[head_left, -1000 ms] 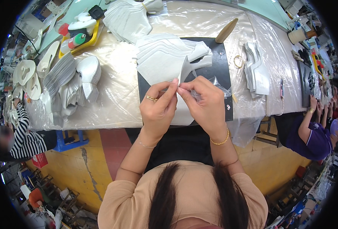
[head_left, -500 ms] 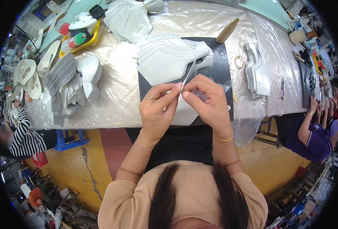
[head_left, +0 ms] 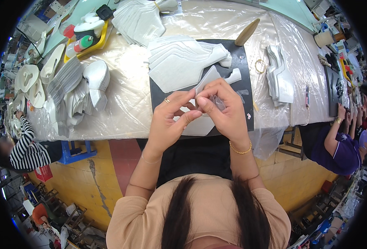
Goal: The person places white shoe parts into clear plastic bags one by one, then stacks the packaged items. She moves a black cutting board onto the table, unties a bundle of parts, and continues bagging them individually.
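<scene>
Both my hands are raised over the near edge of a black mat on the plastic-covered table. My left hand and my right hand pinch the same white flat shoe-upper piece, which sticks up and away from my fingertips. A scrap of clear film shows under my right fingers. Just beyond my hands lies a fanned stack of similar white pieces on the mat.
More white stacks lie at the far middle and right. A yellow tray with bottles, white shoe lasts, a wooden tool and a rubber band are on the table. Other people sit at left and right.
My hands have shifted slightly right and nearer together; the white piece now points up past my right fingertips and my left fingers have slid lower along it.
</scene>
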### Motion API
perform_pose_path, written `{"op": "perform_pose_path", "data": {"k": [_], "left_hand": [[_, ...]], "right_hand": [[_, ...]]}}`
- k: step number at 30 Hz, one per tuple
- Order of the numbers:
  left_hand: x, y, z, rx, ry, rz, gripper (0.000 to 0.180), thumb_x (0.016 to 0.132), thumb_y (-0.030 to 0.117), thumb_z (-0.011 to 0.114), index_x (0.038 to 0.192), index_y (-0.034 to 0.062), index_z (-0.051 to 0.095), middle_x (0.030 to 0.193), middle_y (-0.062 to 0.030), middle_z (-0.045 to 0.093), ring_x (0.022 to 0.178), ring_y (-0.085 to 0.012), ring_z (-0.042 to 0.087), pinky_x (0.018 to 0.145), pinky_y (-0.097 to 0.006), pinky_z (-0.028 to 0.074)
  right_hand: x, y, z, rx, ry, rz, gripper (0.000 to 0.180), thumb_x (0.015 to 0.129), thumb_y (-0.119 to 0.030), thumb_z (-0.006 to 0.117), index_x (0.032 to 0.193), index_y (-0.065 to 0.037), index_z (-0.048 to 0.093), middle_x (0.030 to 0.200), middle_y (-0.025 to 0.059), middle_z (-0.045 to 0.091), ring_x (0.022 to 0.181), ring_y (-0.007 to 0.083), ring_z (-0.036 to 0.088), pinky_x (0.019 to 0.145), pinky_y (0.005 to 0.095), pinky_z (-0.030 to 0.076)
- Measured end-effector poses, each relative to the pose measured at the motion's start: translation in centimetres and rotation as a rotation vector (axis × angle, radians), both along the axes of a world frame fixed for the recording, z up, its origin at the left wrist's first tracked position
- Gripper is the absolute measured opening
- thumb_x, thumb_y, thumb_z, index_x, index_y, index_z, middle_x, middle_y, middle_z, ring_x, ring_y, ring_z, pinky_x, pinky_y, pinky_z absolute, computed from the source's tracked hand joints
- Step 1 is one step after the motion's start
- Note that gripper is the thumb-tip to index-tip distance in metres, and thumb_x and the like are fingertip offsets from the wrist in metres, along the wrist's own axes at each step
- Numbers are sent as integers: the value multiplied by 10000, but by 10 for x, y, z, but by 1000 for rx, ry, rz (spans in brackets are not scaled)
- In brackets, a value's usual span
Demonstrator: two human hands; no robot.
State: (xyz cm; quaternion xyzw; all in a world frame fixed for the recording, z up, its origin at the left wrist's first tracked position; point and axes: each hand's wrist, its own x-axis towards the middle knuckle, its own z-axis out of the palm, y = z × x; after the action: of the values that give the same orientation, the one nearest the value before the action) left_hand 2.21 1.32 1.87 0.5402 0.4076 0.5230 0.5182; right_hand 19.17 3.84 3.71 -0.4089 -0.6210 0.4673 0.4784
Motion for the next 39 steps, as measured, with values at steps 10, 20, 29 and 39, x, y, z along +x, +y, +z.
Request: {"op": "perform_pose_path", "data": {"k": [10,20,29,39], "left_hand": [[7,1,5,340,470,161,447,810,-86,687,1237,44,665,940,-108,675,790,-204,664,656,-297,538],[8,3,2,538,693,230,488,762,-96,688,1222,67,671,1002,-87,691,774,-222,646,658,-319,536],[3,-4,4,292,356,114,375,802,38,761,1169,49,685,1004,-84,688,781,-166,649,672,-271,542],[-8,-6,5,-284,-182,178,266,920,97,696,1127,-61,642,846,-98,679,682,-148,665,634,-258,563]], "right_hand": [[-2,-8,-2,-2,-113,-161,119,860,-107,731,900,-1,695,743,93,688,618,167,626,580,273,475],[-3,-11,1,-50,-68,-167,160,904,-137,691,912,23,685,759,120,701,643,171,672,578,278,490],[1,-10,2,-35,-125,-64,100,874,-90,654,889,9,643,795,116,669,667,195,639,615,287,492],[4,-15,-6,-161,381,-30,87,940,-93,548,918,-10,537,870,134,672,772,211,661,814,309,514]]}}
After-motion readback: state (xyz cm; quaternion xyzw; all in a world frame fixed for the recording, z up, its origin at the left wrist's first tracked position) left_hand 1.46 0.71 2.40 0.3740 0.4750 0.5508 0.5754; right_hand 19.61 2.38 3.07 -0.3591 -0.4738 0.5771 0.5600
